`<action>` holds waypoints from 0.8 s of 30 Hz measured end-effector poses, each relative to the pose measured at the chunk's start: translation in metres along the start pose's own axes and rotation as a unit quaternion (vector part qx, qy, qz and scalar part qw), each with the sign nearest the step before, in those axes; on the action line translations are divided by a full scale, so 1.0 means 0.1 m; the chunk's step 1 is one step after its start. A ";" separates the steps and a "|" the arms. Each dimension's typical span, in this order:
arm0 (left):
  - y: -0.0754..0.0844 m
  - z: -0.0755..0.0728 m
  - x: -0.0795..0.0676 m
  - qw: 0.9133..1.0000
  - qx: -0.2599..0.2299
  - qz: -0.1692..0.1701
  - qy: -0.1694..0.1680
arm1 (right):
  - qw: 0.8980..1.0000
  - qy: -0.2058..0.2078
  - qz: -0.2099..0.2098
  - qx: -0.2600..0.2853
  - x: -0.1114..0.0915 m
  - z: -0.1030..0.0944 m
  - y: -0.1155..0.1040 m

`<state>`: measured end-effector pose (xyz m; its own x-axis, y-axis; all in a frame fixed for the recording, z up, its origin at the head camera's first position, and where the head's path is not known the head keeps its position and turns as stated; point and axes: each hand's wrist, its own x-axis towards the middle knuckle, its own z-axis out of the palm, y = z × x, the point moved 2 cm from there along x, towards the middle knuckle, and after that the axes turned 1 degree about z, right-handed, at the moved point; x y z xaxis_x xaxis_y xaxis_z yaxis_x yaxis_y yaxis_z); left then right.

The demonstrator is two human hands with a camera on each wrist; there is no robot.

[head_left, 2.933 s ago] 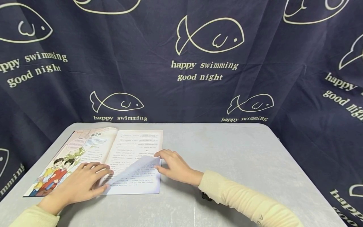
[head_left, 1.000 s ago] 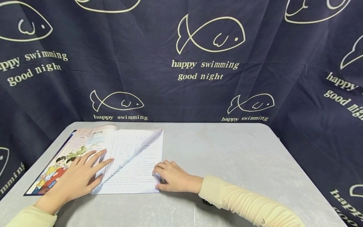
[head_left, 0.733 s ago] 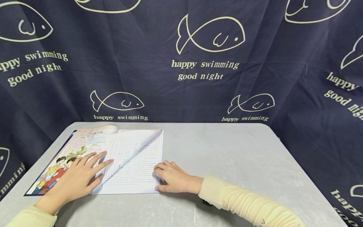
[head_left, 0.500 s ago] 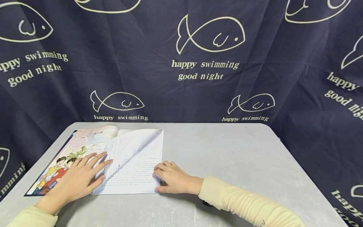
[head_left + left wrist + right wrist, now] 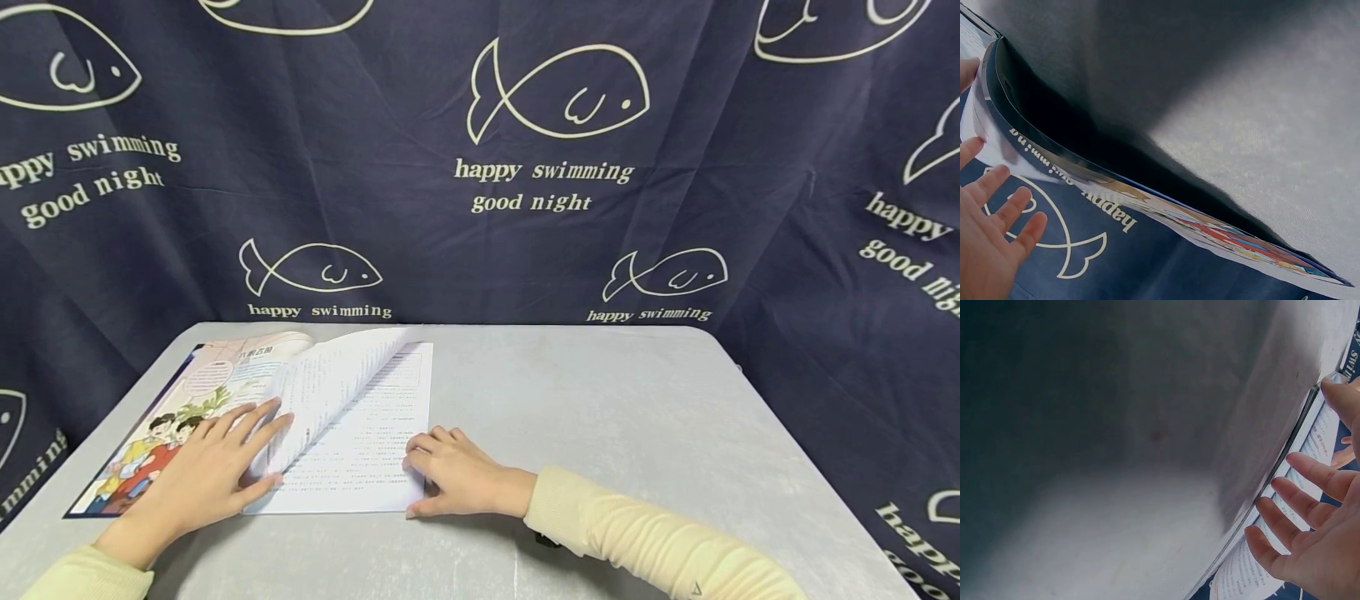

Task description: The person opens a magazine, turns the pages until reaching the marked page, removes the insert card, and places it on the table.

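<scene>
Head view: the curled white paper page [image 5: 330, 396] lies at two o'clock from the nearer left hand [image 5: 206, 479], fingers spread against its near side, and at ten o'clock from the right hand [image 5: 465, 475], relaxed at the edge of the colourfully illustrated paper magazine [image 5: 375, 467]; neither looks clamped; the magazine lies open towards nine o'clock on the grey tabletop [image 5: 600, 433]; the page, finely printed, rises along a seven-to-one-o'clock axis.
</scene>
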<state>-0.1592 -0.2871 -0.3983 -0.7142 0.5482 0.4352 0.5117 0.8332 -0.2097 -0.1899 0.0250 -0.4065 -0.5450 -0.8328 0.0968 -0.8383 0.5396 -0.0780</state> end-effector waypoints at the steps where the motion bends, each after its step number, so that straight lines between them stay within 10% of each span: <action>1: 0.00 0.00 0.00 1.000 0.001 0.000 -0.001 | 1.000 0.001 -0.001 -0.003 0.00 0.00 0.00; 24: 0.00 0.02 -0.02 1.000 -0.019 0.016 0.016 | 1.000 -0.006 -0.001 0.007 0.00 -0.02 0.00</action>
<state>-0.1591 -0.2877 -0.4010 -0.6820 0.5718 0.4560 0.5522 0.8114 -0.1916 -0.1900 0.0248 -0.4040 -0.5439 -0.8348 0.0854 -0.8386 0.5369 -0.0927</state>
